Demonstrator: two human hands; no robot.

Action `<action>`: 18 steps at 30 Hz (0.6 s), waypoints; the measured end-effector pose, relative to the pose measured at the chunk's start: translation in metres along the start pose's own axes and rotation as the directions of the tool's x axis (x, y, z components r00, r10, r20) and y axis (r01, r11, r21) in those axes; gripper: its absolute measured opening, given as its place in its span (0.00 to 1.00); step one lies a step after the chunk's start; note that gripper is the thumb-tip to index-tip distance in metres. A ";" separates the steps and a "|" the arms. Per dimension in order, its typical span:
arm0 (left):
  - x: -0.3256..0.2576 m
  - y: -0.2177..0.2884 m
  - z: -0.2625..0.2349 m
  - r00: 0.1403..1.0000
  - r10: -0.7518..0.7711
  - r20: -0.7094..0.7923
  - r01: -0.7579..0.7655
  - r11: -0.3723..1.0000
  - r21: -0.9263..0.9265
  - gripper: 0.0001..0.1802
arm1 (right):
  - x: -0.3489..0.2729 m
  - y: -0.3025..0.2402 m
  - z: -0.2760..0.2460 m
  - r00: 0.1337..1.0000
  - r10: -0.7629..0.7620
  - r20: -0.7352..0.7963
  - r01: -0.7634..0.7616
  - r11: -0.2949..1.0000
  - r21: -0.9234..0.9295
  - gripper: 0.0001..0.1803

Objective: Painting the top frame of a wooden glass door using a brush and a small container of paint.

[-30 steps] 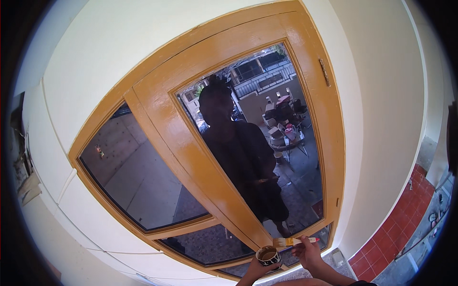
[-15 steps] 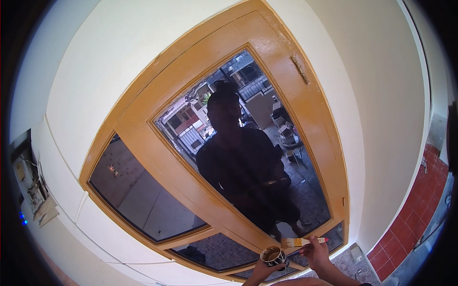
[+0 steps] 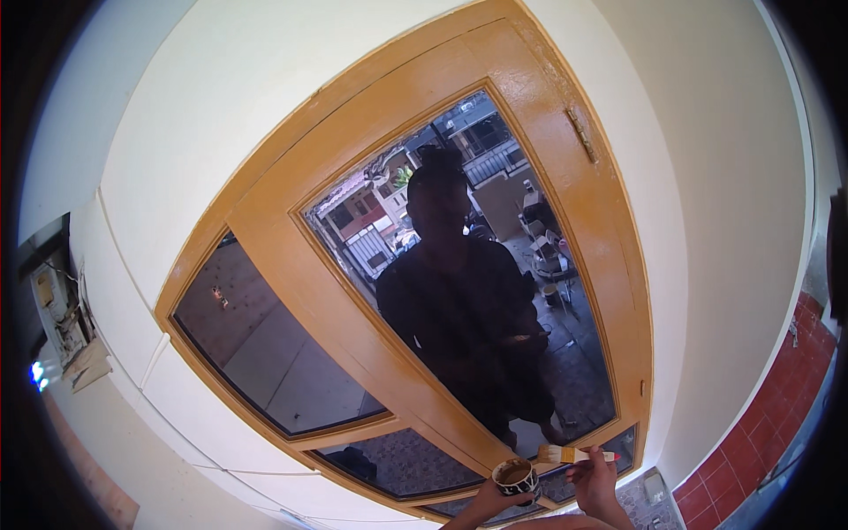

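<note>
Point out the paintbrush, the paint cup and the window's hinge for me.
paintbrush (image 3: 558, 454), head view, on its bristles.
paint cup (image 3: 515, 478), head view, on the brown paint inside.
hinge (image 3: 580, 134), head view, on its metal plate.

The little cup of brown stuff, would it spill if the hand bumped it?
Probably. The cup looks open-topped and nearly full, so a tilt would likely slop. The left hand holds it from below, so it seems light.

Head view, close, facing window frame (image 3: 353, 291)
</note>
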State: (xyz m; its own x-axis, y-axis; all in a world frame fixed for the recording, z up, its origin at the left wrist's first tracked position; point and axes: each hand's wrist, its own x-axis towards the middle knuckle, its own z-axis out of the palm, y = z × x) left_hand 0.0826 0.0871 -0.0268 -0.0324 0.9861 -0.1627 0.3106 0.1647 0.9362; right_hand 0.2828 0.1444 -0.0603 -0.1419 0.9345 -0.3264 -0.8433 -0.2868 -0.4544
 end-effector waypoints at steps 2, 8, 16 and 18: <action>0.001 -0.003 -0.002 0.999 -0.023 -0.045 0.028 0.994 0.107 0.39 | 0.001 0.004 0.000 1.000 -0.005 0.020 0.005 1.000 0.014 0.17; -0.006 -0.019 -0.005 0.996 0.093 -0.002 -0.093 0.994 -0.054 0.38 | -0.011 0.002 0.015 0.999 -0.005 0.032 0.007 0.998 -0.065 0.16; -0.025 -0.054 -0.028 0.994 0.028 0.105 0.011 0.936 -0.353 0.52 | -0.029 0.011 0.038 0.999 -0.012 0.031 0.018 0.981 -0.193 0.14; -0.020 -0.073 -0.027 0.988 0.087 0.130 -0.021 0.898 -0.440 0.54 | -0.035 0.016 0.043 0.999 0.006 0.042 0.003 0.978 -0.211 0.14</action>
State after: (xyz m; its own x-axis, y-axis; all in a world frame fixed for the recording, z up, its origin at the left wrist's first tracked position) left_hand 0.0352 0.0554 -0.0830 0.1186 0.9857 -0.1194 -0.1390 0.1356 0.9810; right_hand 0.2517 0.1160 -0.0206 -0.1690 0.9408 -0.2938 -0.7157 -0.3221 -0.6197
